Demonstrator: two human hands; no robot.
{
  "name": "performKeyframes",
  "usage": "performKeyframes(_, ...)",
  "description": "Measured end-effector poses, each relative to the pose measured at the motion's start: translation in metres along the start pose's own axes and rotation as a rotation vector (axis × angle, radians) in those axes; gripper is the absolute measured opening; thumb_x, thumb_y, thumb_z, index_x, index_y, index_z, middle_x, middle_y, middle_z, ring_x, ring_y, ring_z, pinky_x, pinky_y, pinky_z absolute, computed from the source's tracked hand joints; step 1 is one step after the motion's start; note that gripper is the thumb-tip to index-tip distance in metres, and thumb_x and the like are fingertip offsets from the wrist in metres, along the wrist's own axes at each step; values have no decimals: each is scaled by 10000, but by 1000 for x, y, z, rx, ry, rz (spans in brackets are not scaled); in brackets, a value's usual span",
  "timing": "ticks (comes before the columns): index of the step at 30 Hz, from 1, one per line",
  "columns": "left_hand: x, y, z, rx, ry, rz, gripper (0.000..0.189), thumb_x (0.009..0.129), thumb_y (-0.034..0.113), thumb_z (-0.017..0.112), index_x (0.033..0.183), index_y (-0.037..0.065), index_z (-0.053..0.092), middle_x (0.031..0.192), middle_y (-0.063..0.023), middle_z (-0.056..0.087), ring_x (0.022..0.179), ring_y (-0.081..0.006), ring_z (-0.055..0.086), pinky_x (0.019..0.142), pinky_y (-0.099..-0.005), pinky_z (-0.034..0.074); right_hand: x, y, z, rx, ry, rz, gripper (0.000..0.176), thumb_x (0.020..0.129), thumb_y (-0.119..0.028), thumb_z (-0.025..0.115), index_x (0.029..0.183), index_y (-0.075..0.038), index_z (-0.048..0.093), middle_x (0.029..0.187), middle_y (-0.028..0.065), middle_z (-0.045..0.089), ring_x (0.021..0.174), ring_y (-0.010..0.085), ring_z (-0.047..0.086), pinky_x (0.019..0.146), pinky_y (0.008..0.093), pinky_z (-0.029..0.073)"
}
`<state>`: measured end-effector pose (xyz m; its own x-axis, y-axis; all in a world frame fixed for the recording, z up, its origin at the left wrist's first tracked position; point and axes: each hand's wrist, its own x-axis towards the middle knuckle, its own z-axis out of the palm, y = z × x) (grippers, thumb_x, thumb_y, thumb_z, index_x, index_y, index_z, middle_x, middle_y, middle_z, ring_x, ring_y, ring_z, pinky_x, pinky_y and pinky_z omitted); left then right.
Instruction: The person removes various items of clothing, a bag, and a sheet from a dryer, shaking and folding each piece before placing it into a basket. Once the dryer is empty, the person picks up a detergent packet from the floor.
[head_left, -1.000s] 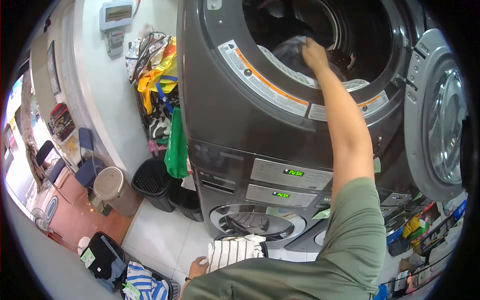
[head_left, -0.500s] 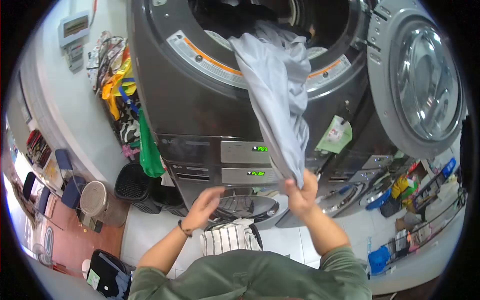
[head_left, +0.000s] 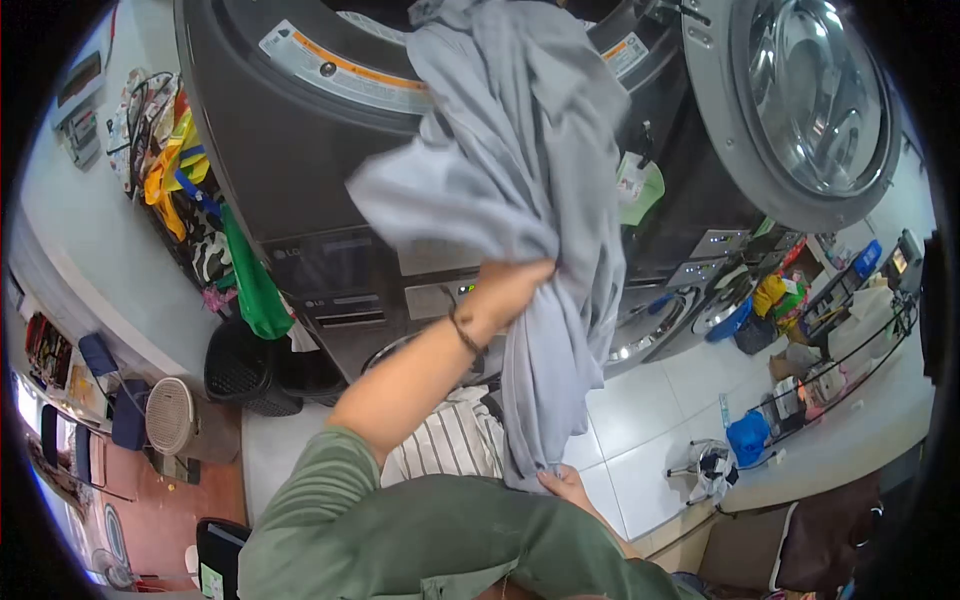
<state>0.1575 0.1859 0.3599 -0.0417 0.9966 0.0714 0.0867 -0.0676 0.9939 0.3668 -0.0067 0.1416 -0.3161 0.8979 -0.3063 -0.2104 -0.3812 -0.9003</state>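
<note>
A long grey cloth (head_left: 575,150) hangs out of the round opening of a dark front-loading machine (head_left: 330,170). My left hand (head_left: 515,287), with a dark bracelet at the wrist, is wrapped round the cloth at about its middle; a blurred flap of it swings out to the left. Close to my body, my right hand (head_left: 565,485) grips the cloth's lower end. Under my left arm, a striped white cloth (head_left: 450,440) lies in a dark container, partly hidden.
The machine's round door (head_left: 815,100) stands open at the upper right. Bags (head_left: 175,170) hang at the left above a black basket (head_left: 240,370), with a woven bin (head_left: 175,415) beside it. A rack (head_left: 840,370) with many items runs along the right.
More of the grey cloth has come out of the opening. My left hand has moved up and right and taken hold of it. My right hand has come down towards my body with the end.
</note>
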Motion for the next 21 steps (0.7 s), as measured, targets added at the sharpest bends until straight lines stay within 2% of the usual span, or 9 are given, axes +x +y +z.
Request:
performKeyframes(2, -25, -43, -10, 222, -315, 119, 475, 896, 301, 527, 1226, -41, 534, 1279, -161, 542, 1193, -253, 492, 1026, -348, 360, 3, 3, 14, -54, 160, -228, 437, 845, -208, 645, 1203, 10, 526, 1030, 53, 606, 940, 120, 537, 833, 271, 428)
performKeyframes(4, -57, -86, -20, 270, -502, 140, 488, 896, 319, 530, 1236, -30, 529, 1288, -158, 535, 1200, -254, 486, 1031, -349, 355, 19, 12, -21, -63, 132, -284, 769, 792, -274, 659, 1422, -51, 278, 1282, 132, 489, 1142, 198, 481, 966, 312, 378)
performKeyframes(6, -96, -132, -29, 279, -650, 85, 500, 896, 337, 533, 1247, -19, 523, 1297, -155, 529, 1207, -256, 480, 1035, -350, 350, 27, -30, 10, -28, 384, -507, 953, 741, -407, 657, 1482, -131, 125, 1401, 195, 365, 1236, 302, 425, 993, 384, 357)
performKeyframes(8, -135, -173, -41, 288, -770, 1, 512, 895, 356, 536, 1257, -8, 518, 1307, -152, 523, 1214, -257, 474, 1040, -351, 345, 45, -55, 18, 79, 289, -500, 969, 743, -292, 674, 1487, -195, 61, 1465, 175, 226, 1273, 288, 362, 1021, 383, 334)
performKeyframes(11, -184, -225, -63, 323, -932, -133, 531, 895, 383, 541, 1272, 9, 510, 1321, -147, 514, 1224, -260, 465, 1047, -353, 337, 82, -66, 52, -68, 189, -725, 791, 768, -258, 657, 1435, -102, 261, 1374, 163, 402, 1198, 265, 462, 992, 405, 380)
performKeyframes(17, -235, -288, -139, 457, -1034, -349, 570, 895, 437, 549, 1302, 42, 494, 1348, -137, 495, 1245, -265, 448, 1061, -356, 322, 101, 14, 68, 170, -28, 50, 573, 848, -293, 545, 1352, -71, 385, 1312, 151, 484, 1162, 276, 512, 985, 434, 412)
performKeyframes(19, -233, -293, -179, 534, -856, -393, 583, 894, 455, 552, 1312, 54, 489, 1357, -134, 489, 1252, -267, 442, 1066, -357, 317, 98, 36, 37, 313, 41, 241, 518, 874, -305, 508, 1324, -61, 427, 1291, 147, 512, 1150, 280, 529, 982, 443, 423)
performKeyframes(20, -233, -277, -198, 465, -551, -532, 572, 893, 426, 580, 1310, 45, 492, 1326, -130, 522, 1193, -252, 495, 1032, -346, 359, 94, 43, 14, 374, 105, 293, 496, 887, -311, 489, 1310, -56, 448, 1281, 145, 525, 1144, 282, 537, 981, 448, 429)
performKeyframes(21, -233, -284, -226, 578, -350, -198, 512, 922, 391, 552, 1282, 29, 515, 1241, -101, 583, 1114, -211, 543, 983, -342, 403, 87, 48, -13, 434, 179, 319, 477, 901, -317, 470, 1297, -51, 468, 1270, 143, 539, 1138, 284, 545, 980, 453, 434)
